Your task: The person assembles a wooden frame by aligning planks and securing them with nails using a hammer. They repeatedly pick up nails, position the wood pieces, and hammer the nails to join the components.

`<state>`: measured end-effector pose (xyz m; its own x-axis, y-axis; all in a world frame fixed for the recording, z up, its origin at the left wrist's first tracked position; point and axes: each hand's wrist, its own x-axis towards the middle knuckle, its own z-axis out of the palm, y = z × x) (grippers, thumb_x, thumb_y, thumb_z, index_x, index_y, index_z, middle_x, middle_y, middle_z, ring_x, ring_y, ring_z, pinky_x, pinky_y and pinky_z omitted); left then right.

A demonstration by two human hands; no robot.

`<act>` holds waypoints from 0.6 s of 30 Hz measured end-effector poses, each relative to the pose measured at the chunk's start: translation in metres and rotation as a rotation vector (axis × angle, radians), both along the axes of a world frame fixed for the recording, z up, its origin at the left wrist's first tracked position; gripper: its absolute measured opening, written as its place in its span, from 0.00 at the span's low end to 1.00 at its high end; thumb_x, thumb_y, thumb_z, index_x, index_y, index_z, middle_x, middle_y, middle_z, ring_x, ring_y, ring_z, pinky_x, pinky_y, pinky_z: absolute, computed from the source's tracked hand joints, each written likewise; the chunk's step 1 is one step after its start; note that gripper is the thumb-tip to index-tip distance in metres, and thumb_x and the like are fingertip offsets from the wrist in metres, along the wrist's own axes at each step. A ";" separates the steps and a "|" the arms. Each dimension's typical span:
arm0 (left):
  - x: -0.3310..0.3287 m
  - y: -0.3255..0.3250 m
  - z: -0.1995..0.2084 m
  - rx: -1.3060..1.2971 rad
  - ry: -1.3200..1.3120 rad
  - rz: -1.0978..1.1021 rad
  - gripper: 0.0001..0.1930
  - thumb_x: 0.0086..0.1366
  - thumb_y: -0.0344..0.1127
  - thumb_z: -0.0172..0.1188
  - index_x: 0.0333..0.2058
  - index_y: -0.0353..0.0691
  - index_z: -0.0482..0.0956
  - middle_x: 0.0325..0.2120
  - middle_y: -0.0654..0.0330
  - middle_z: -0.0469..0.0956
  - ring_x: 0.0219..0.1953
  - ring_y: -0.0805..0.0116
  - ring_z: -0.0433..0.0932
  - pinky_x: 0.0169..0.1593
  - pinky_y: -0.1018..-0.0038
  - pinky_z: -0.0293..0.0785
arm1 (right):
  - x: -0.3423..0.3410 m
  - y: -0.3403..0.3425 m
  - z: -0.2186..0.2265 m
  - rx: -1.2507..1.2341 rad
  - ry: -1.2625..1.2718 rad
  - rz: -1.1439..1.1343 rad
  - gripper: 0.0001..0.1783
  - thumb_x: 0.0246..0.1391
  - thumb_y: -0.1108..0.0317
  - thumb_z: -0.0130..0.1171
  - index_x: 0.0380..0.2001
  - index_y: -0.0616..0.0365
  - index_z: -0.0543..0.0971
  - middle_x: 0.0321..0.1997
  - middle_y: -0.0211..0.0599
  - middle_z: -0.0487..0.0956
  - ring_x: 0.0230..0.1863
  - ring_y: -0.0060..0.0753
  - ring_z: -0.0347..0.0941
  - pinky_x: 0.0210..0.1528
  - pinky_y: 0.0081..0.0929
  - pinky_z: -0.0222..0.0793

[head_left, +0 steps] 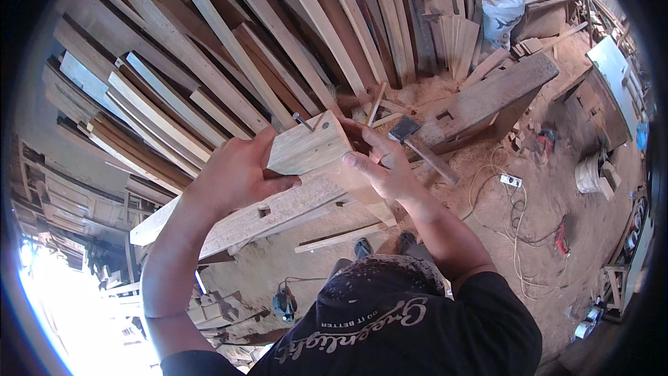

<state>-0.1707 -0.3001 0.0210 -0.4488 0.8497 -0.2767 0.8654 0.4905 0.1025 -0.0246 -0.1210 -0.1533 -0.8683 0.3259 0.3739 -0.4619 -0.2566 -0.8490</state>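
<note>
My left hand (233, 170) grips the left end of a pale wooden board (309, 152), its thumb along the near edge. At the other end my right hand (381, 163) holds the same piece, fingers behind and thumb in front. A metal bolt or large nail (302, 122) stands up from the board's far side, close to a dark round spot. The piece is held above a thick timber beam (240, 226) with a rectangular slot cut in it. Just right of my right hand, a hammer (431, 160) with a square dark head and wooden handle rests on the beam.
Many long planks (278, 28) lean in rows across the far side. A heavy beam (501, 90) extends to the right. Cables, a power strip (511, 180), red power tools (561, 235) and a bucket (591, 175) lie on the dusty floor. A white sack (501, 10) stands at the back right.
</note>
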 end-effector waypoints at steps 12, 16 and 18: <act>0.008 0.010 0.005 -0.115 0.052 0.046 0.36 0.57 0.60 0.75 0.49 0.36 0.73 0.27 0.44 0.81 0.38 0.43 0.85 0.43 0.51 0.80 | 0.002 0.010 -0.008 0.164 -0.019 -0.064 0.32 0.68 0.61 0.63 0.68 0.67 0.68 0.64 0.49 0.77 0.67 0.37 0.72 0.70 0.35 0.65; -0.001 0.001 -0.007 0.005 0.087 -0.060 0.31 0.60 0.58 0.73 0.45 0.40 0.69 0.26 0.49 0.82 0.37 0.44 0.85 0.42 0.50 0.79 | 0.000 0.026 -0.003 0.186 -0.066 0.000 0.34 0.67 0.61 0.64 0.71 0.63 0.67 0.65 0.48 0.76 0.69 0.37 0.70 0.70 0.36 0.65; 0.001 0.001 -0.004 -0.034 0.069 -0.024 0.31 0.61 0.58 0.73 0.45 0.40 0.69 0.27 0.49 0.82 0.38 0.43 0.85 0.43 0.50 0.79 | 0.000 0.058 -0.026 0.149 -0.171 0.075 0.36 0.67 0.60 0.65 0.73 0.59 0.65 0.68 0.49 0.74 0.71 0.40 0.69 0.71 0.38 0.64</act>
<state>-0.1697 -0.2991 0.0168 -0.4477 0.8508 -0.2752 0.8811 0.4721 0.0260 -0.0249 -0.0632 -0.1790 -0.9428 0.2102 0.2586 -0.2926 -0.1504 -0.9443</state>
